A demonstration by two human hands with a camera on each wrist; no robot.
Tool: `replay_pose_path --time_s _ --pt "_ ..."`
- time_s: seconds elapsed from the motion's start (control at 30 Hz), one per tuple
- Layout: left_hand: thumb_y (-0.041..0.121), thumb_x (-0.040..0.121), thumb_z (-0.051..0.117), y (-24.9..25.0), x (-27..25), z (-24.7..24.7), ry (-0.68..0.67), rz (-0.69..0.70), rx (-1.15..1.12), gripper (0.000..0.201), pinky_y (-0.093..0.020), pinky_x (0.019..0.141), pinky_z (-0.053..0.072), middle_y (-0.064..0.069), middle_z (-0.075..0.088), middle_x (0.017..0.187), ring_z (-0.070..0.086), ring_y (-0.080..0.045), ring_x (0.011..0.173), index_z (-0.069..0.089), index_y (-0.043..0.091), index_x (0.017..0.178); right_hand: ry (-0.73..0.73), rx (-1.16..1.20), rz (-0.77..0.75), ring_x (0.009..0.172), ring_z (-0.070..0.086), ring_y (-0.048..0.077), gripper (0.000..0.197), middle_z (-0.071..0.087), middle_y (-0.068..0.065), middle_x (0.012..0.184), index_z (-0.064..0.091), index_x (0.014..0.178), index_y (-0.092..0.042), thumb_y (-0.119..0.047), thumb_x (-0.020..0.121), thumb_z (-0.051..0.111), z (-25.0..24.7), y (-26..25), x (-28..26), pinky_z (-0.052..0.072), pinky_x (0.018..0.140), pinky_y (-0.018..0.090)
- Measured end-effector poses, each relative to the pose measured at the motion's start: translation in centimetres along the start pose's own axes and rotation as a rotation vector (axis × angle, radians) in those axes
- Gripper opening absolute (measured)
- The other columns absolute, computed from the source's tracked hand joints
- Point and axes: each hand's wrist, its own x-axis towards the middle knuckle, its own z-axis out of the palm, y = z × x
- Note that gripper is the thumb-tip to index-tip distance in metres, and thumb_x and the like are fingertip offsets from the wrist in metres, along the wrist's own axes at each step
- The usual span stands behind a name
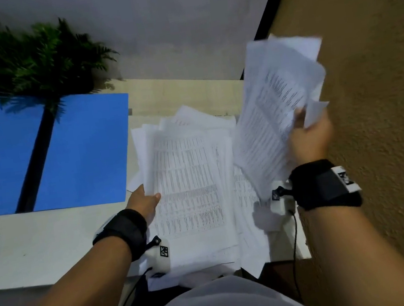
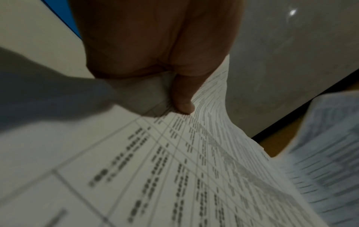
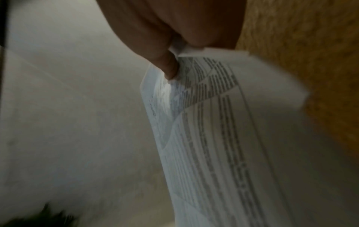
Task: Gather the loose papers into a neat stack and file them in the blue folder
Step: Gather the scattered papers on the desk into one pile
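Left hand (image 1: 144, 203): pinched pile of papers (image 1: 189, 180) at its left edge.
Right hand (image 1: 310, 138): pinched raised sheaf (image 1: 274, 122) near its right edge.
Blue folder (image 1: 80, 153): lay left of pile.

Head cam looks steeply down over desk (image 1: 40, 241); both wrist cams sit close behind the thumbs (blurry), facing forward. All three share the printed papers (image 1: 186, 180).

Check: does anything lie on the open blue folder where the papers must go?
Nothing lies on the folder itself. Fronds of the plant overhang its far edge. The papers sit just right of it, with no object between.
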Motion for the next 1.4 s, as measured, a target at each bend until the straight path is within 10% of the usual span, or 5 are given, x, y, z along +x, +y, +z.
replay_pose_path --time_s 0.23,0.43,0.63,1.03,1.4 --pt "0.013 0.085 0.066 -0.3 0.4 0.0 -0.026 -0.019 0.088 0.043 -0.05 0.1 0.048 -0.014 0.064 0.12 0.06 -0.035 0.109 0.052 0.011 0.126 -0.091 0.213 -0.031 0.079 0.064 -0.01 0.013 0.066 -0.011 0.094 0.064 0.105 -0.015 -0.019 0.094 0.059 -3.6 -6.2 0.8 0.049 0.071 0.008" --pt "0.026 0.089 0.057 1.2 -0.6 -0.8 -0.11 0.063 0.212 0.041 -0.032 0.077 0.046 -0.015 0.065 0.116 0.061 -0.036 0.109 0.055 0.009 0.126 -0.292 0.181 0.292 0.09 0.064 0.02 0.017 0.063 0.005 0.095 0.059 0.108 -0.002 -0.011 0.094 0.056 -0.5 -2.0 -1.4 0.054 0.077 0.026" --pt "0.064 0.091 0.042 1.8 -1.6 -0.8 -0.079 -0.055 0.134 0.089 -0.039 0.115 0.027 -0.007 0.026 0.16 0.028 -0.027 0.146 0.01 0.01 0.155 -0.505 -0.056 0.398 0.101 0.063 0.035 0.032 0.064 0.012 0.108 0.058 0.119 -0.006 -0.013 0.088 0.058 4.8 4.2 -5.3 0.052 0.087 0.035" --pt "0.035 0.083 0.073 0.4 -2.0 0.2 -0.11 0.038 -0.017 0.06 -0.037 0.099 0.045 0.002 0.062 0.123 0.059 -0.02 0.111 0.043 0.025 0.134 -0.765 -0.322 0.305 0.089 0.05 0.02 0.04 0.053 0.005 0.099 0.058 0.12 -0.009 0.011 0.091 0.039 6.2 8.0 -8.1 0.04 0.063 0.016" --pt "-0.008 0.091 0.049 0.8 -2.3 -0.7 0.093 0.012 0.091 0.039 -0.031 0.085 0.042 -0.013 0.059 0.11 0.057 -0.031 0.103 0.049 0.003 0.129 -0.45 -0.26 0.578 0.111 0.061 0.034 0.04 0.063 0.014 0.124 0.056 0.124 -0.006 -0.012 0.086 0.068 3.0 12.1 -4.8 0.05 0.098 0.043"
